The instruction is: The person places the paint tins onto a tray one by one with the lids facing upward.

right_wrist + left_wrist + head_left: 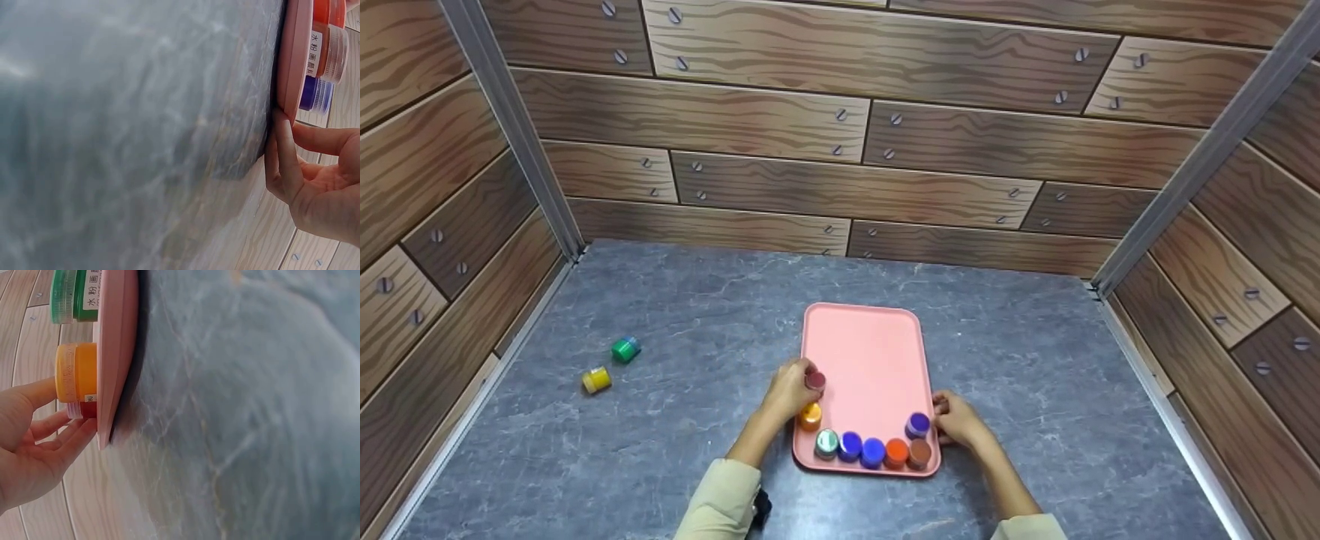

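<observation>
My left hand [789, 390] holds a dark red paint jar [815, 381] at the left side of the pink tray [866, 345]. Just nearer than it stands an orange-yellow paint jar [810, 417], which hides most of the red one in the left wrist view. My right hand [958, 420] pinches the tray's right rim, with the thumb and fingers on either side of the edge in the right wrist view. Along the near edge stand a green jar [826, 444], two blue jars [873, 453], an orange-red jar [896, 453] and a brown jar [919, 454]. A purple jar [917, 425] is behind the brown one.
On the grey marbled table [697, 322], to the left of the tray, lie a green paint jar [625, 349] and a yellow paint jar [596, 380], both on their sides. Wood-patterned walls [780, 127] enclose the back and both sides.
</observation>
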The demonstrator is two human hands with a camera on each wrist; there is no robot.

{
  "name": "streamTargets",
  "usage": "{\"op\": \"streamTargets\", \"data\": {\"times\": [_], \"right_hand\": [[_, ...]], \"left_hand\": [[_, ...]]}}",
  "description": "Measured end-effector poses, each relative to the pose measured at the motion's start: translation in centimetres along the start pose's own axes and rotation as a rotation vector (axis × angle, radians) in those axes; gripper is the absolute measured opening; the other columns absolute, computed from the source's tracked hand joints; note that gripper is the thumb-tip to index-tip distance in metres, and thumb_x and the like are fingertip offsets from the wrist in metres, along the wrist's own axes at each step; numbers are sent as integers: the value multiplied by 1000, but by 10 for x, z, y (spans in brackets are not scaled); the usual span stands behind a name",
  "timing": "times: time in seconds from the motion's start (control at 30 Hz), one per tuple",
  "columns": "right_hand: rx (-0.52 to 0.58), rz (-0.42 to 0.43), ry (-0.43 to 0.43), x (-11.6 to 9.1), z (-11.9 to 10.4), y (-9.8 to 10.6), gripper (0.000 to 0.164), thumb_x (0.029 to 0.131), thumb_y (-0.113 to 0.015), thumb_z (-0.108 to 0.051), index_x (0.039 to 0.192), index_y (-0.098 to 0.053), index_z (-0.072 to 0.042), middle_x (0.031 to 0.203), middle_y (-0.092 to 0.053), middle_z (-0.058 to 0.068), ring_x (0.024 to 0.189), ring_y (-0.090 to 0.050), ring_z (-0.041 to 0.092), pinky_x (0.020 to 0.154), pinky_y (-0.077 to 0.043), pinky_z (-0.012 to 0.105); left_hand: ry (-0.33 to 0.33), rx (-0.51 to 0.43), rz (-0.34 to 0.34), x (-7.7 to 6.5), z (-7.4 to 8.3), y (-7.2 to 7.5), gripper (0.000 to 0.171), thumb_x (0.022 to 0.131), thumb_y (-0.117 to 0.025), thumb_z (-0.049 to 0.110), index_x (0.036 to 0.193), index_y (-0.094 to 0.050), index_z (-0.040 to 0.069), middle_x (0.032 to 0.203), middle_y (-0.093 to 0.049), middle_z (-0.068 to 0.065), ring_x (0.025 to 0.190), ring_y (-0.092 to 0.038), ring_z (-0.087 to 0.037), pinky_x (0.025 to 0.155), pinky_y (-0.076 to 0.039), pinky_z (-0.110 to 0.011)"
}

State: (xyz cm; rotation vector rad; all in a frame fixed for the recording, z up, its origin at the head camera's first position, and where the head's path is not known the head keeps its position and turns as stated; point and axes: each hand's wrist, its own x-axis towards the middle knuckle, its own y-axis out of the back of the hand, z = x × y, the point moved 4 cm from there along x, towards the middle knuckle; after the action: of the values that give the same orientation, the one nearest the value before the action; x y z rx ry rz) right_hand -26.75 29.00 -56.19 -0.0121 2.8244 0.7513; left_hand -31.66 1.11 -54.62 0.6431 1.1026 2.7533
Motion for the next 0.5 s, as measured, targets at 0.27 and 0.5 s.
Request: {"op": "streamTargets", "data": {"times": [0.27, 0.5], "right_hand": [[3, 0, 2, -1, -2, 1, 35, 70, -45, 14, 104, -48, 9, 82, -46, 12, 63, -51, 20, 50, -51, 34], [-8, 2, 2, 0, -1, 1, 35, 70, -45, 15, 104, -49, 9, 80, -47, 10, 60, -50, 19, 48, -50, 32]], "left_hand": [[21, -39, -62, 1, 2, 3, 34, 63, -76, 0, 92, -60, -3, 87, -60, -14, 80, -58, -29, 71, -48, -38], [20, -97, -88, 3, 3, 10, 36, 66, -76, 2, 98, -60, -4, 93, -60, -16, 82, -58, -28, 72, -48, -37]]}}
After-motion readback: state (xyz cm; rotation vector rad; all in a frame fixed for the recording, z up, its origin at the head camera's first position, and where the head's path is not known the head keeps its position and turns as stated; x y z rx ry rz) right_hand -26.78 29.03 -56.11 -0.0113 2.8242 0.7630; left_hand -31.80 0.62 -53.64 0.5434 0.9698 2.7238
